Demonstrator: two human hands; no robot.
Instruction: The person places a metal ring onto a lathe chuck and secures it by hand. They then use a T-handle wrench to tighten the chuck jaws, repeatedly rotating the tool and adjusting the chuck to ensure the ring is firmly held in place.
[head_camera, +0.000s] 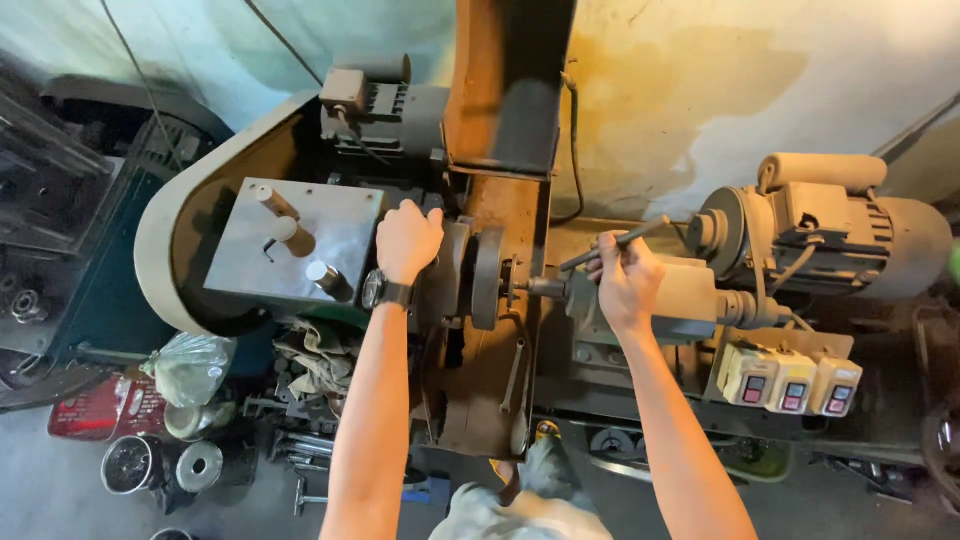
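The left hand (407, 240) is gripping the machine's housing (455, 270); the right hand (626, 280) is closing around a lever (615, 243).

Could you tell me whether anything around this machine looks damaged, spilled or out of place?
The wall behind the machine carries a broad yellow-brown stain, and the upright guard looks rusty. Loose parts, cans and a plastic bag crowd the floor at left. Both hands, left hand and right hand, look normally placed.
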